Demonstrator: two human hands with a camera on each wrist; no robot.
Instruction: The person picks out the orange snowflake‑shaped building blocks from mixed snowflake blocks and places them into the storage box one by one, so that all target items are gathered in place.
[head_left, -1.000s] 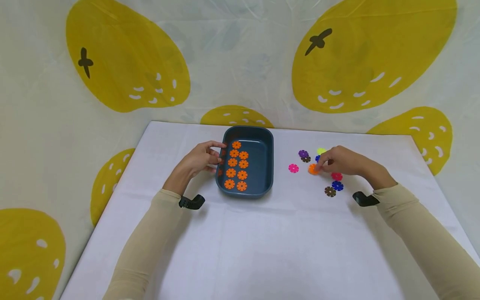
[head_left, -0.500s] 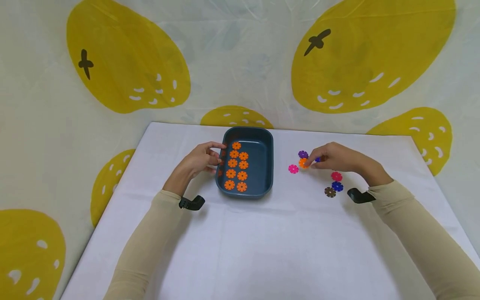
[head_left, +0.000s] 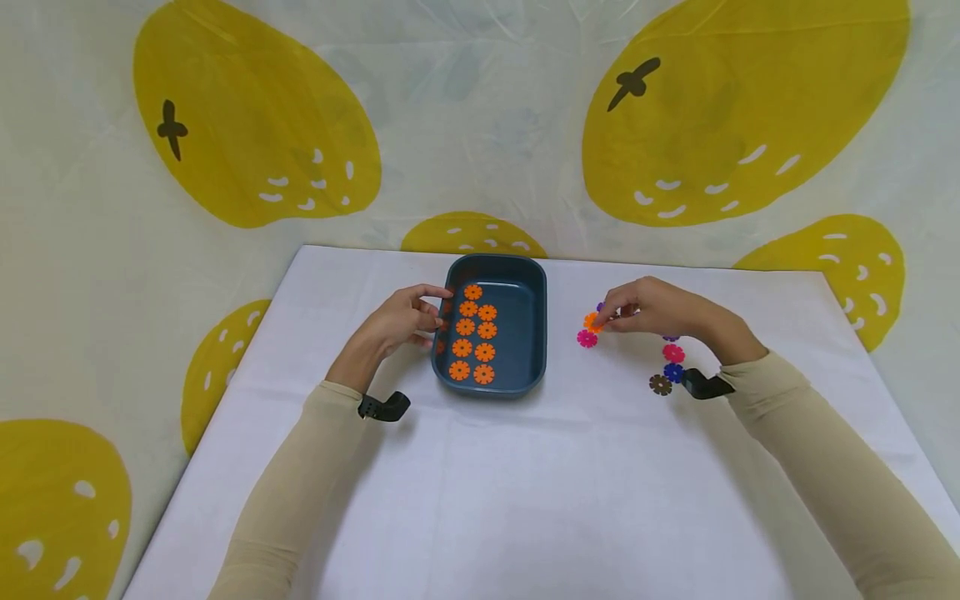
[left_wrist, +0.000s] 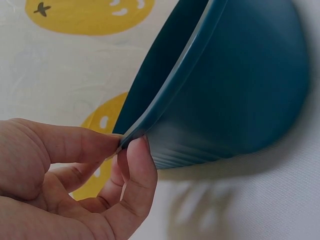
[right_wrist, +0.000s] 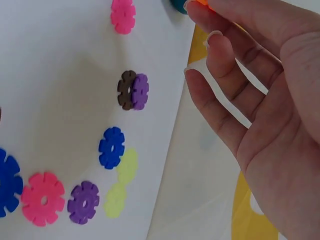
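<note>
A dark teal rectangular tray [head_left: 517, 385] holds several orange notched discs [head_left: 487, 330] lying in two columns on its left side. My left hand [head_left: 399, 321] pinches the tray's left rim between thumb and fingers, as the left wrist view shows on the blue-green wall [left_wrist: 235, 85]. Over the table to the right of the tray, my right hand [head_left: 651, 307] pinches one orange notched disc [head_left: 593, 322] by its edge. Just below that disc lies a pink disc [head_left: 587, 339]. In the right wrist view only a sliver of the held disc [right_wrist: 202, 2] shows.
Several loose discs lie under and beside the right hand: pink [right_wrist: 43, 199], purple [right_wrist: 83, 202], blue [right_wrist: 111, 148], yellow-green [right_wrist: 116, 200] and brown [head_left: 661, 384]. A brown disc [right_wrist: 126, 90] and a purple one [right_wrist: 141, 92] overlap. Behind the white table [head_left: 480, 500] hangs a fruit-patterned cloth [head_left: 480, 125].
My right hand has moved left toward the tray with the orange disc in its fingers, passing over the loose discs. The left hand and the tray have stayed in place.
</note>
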